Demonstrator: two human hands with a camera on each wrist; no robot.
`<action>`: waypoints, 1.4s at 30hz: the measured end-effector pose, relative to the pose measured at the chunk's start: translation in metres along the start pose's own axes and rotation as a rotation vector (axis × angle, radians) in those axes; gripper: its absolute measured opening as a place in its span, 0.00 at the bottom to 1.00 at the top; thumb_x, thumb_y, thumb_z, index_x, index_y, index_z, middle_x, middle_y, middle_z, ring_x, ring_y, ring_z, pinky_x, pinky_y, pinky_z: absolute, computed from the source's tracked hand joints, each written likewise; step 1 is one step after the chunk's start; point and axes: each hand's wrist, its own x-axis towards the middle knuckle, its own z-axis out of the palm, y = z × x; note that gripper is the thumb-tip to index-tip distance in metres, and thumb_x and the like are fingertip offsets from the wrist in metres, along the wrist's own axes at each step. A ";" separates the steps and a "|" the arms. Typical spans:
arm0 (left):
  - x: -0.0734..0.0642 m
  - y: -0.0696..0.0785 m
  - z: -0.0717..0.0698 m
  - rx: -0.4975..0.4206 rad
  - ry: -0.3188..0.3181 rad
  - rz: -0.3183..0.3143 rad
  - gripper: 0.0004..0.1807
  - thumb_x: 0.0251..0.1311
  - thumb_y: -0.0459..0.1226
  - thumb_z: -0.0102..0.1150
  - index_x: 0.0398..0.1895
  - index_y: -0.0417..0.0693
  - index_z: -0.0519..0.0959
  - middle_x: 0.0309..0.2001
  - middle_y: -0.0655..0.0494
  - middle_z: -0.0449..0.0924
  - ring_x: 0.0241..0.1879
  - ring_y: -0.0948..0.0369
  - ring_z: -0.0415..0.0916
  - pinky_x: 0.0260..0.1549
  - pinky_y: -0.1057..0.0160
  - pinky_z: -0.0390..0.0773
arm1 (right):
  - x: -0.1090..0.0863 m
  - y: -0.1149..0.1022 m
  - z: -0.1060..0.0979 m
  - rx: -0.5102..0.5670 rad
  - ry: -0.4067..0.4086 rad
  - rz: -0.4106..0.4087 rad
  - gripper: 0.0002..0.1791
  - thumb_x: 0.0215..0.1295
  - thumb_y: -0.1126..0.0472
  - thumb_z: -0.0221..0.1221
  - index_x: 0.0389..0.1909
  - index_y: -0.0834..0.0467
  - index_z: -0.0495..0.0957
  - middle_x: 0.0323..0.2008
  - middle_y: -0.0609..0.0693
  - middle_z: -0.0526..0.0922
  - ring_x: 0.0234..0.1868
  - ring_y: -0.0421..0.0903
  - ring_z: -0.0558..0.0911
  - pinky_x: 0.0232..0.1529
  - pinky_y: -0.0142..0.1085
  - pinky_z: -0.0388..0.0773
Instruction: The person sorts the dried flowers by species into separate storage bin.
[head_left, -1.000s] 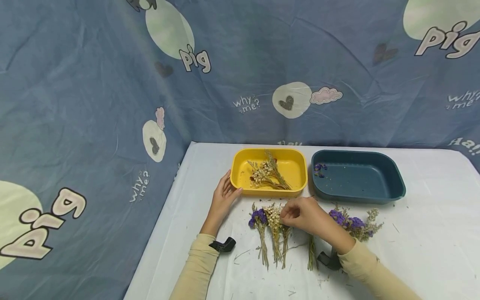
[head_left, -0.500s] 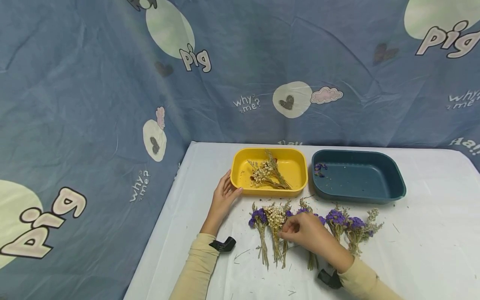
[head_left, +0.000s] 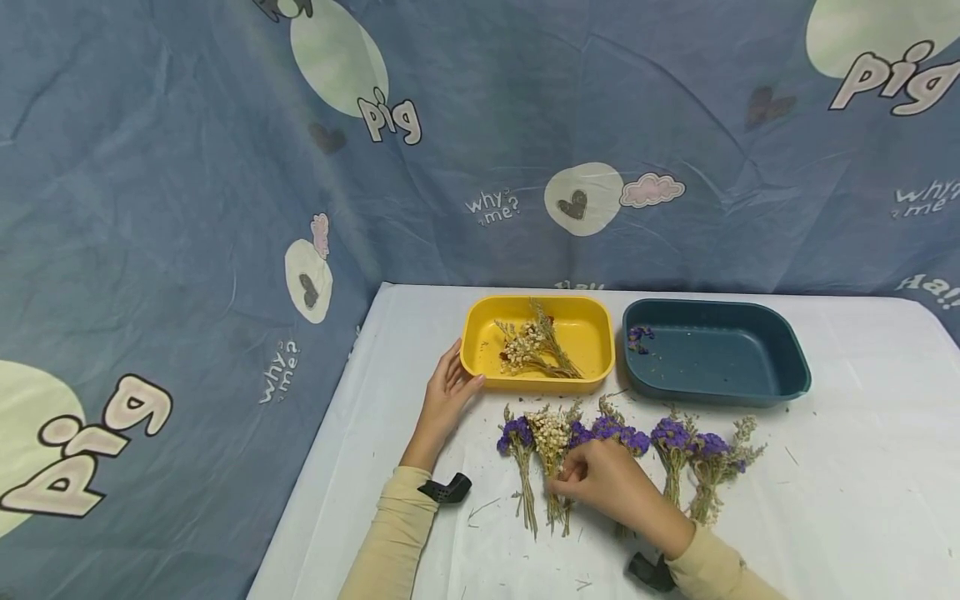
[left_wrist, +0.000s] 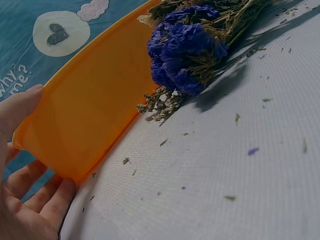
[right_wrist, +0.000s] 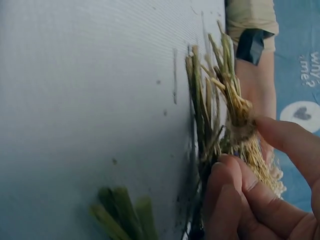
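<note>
In the head view my left hand (head_left: 447, 400) holds the front left corner of the yellow tub (head_left: 536, 387). The left wrist view shows the thumb (left_wrist: 22, 105) at the tub's rim and the fingers bent round its end. My right hand (head_left: 611, 483) is over the row of dried flower bunches, its fingertips at the tied stems of the white-flowered bunch (head_left: 550, 431). Close up, its thumb and a finger (right_wrist: 280, 132) pinch the stems (right_wrist: 235, 107) near the binding. Part of the neighbouring purple bunch (head_left: 615, 429) is hidden behind this hand.
Inside the yellow tub lie white dried flowers (head_left: 525, 346). A dark teal tub (head_left: 720, 393) to its right holds purple petals (head_left: 639, 337). More purple bunches (head_left: 516, 433) lie on the white table, two of them at right (head_left: 672, 433), among scattered stem bits.
My right hand has come nearer and slightly left, down to the white bunch's stems, uncovering the purple flowers behind it. My left hand stays on the yellow tub.
</note>
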 end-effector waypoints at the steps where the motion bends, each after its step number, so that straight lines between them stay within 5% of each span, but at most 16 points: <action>1: 0.000 0.000 0.000 0.000 -0.001 0.000 0.44 0.69 0.35 0.65 0.83 0.50 0.53 0.80 0.43 0.60 0.78 0.46 0.61 0.77 0.54 0.65 | 0.000 0.000 0.001 0.000 -0.004 0.004 0.15 0.57 0.50 0.75 0.17 0.45 0.81 0.17 0.33 0.79 0.17 0.30 0.73 0.28 0.27 0.74; 8: -0.001 0.002 0.000 0.000 -0.002 -0.010 0.44 0.69 0.36 0.66 0.83 0.51 0.53 0.80 0.44 0.60 0.78 0.48 0.62 0.76 0.56 0.66 | 0.000 0.001 -0.001 0.085 -0.051 0.014 0.12 0.59 0.54 0.74 0.20 0.49 0.84 0.19 0.37 0.82 0.17 0.32 0.73 0.30 0.31 0.77; 13: -0.001 0.002 0.000 0.006 -0.001 -0.010 0.44 0.69 0.36 0.65 0.83 0.51 0.53 0.80 0.44 0.60 0.78 0.48 0.62 0.76 0.55 0.66 | 0.001 0.008 -0.004 0.251 -0.137 0.060 0.12 0.61 0.56 0.72 0.22 0.55 0.83 0.19 0.42 0.79 0.17 0.34 0.70 0.19 0.26 0.68; 19: -0.001 0.002 0.002 0.003 0.017 -0.012 0.44 0.68 0.35 0.66 0.83 0.50 0.54 0.79 0.43 0.60 0.78 0.47 0.62 0.77 0.53 0.65 | 0.000 0.010 -0.007 0.391 -0.200 0.114 0.10 0.64 0.58 0.69 0.29 0.60 0.85 0.23 0.46 0.81 0.19 0.39 0.77 0.19 0.30 0.79; 42: 0.000 0.001 0.001 0.002 0.010 -0.009 0.44 0.69 0.36 0.66 0.83 0.51 0.54 0.80 0.45 0.60 0.79 0.49 0.61 0.77 0.56 0.64 | -0.006 0.010 -0.018 0.518 -0.293 0.090 0.09 0.64 0.62 0.68 0.32 0.64 0.82 0.27 0.49 0.84 0.27 0.46 0.85 0.28 0.40 0.88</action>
